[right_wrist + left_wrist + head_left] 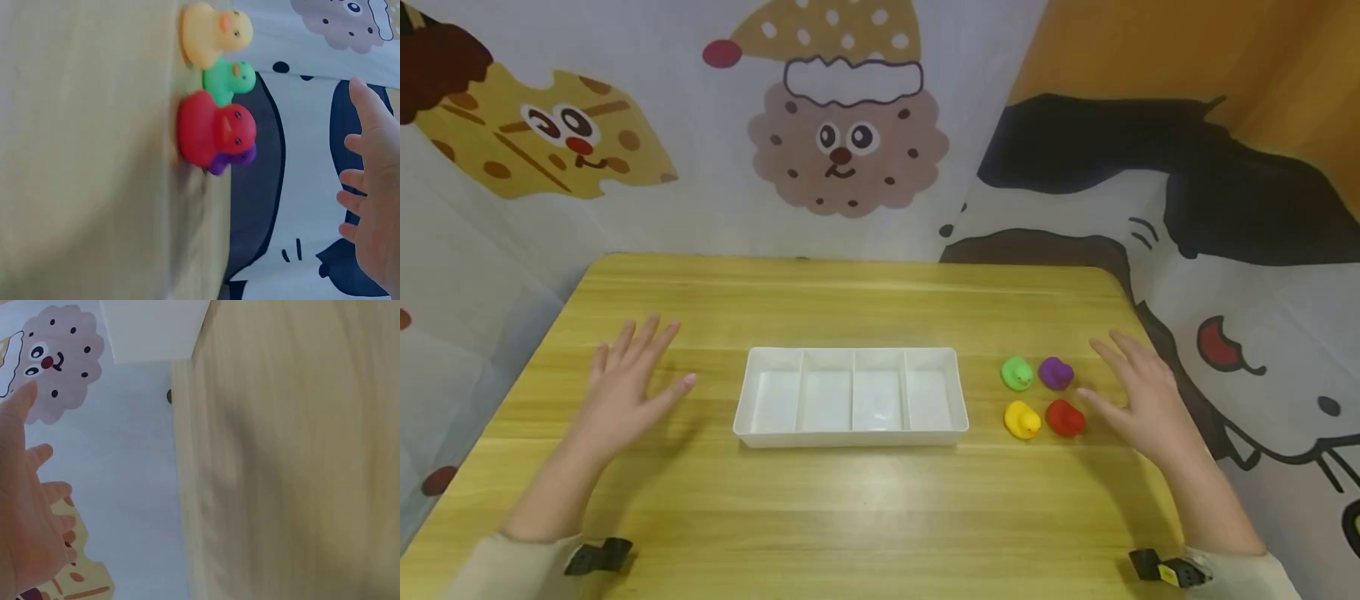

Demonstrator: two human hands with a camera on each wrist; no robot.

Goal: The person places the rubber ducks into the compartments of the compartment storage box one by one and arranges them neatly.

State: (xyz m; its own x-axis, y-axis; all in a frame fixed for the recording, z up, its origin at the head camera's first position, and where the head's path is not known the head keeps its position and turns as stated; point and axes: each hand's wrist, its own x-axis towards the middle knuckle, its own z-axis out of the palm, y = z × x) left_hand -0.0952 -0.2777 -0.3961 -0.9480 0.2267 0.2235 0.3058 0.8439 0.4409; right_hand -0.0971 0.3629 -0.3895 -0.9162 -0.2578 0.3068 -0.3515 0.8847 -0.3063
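Note:
A white tray [850, 438] with several compartments sits mid-table; nothing lies in it. To its right stand rubber ducks in a loose square: a green duck [1017, 374], a purple duck [1057, 373], a yellow duck [1022, 419] and a red duck [1065, 417]. My right hand [1142, 404] hovers just right of the ducks, fingers spread, holding nothing. On the other side, my left hand [625, 392] is held above the table left of the tray, its fingers apart and holding nothing. In the right wrist view the purple duck [232, 159] is mostly hidden behind the red one.
The wooden table [850, 525] ends at a back edge against a white cloth [700, 225] with cartoon prints. More printed cloth hangs at both sides. Each sleeve cuff carries a black strap, one at the left wrist [598, 557] and one at the right.

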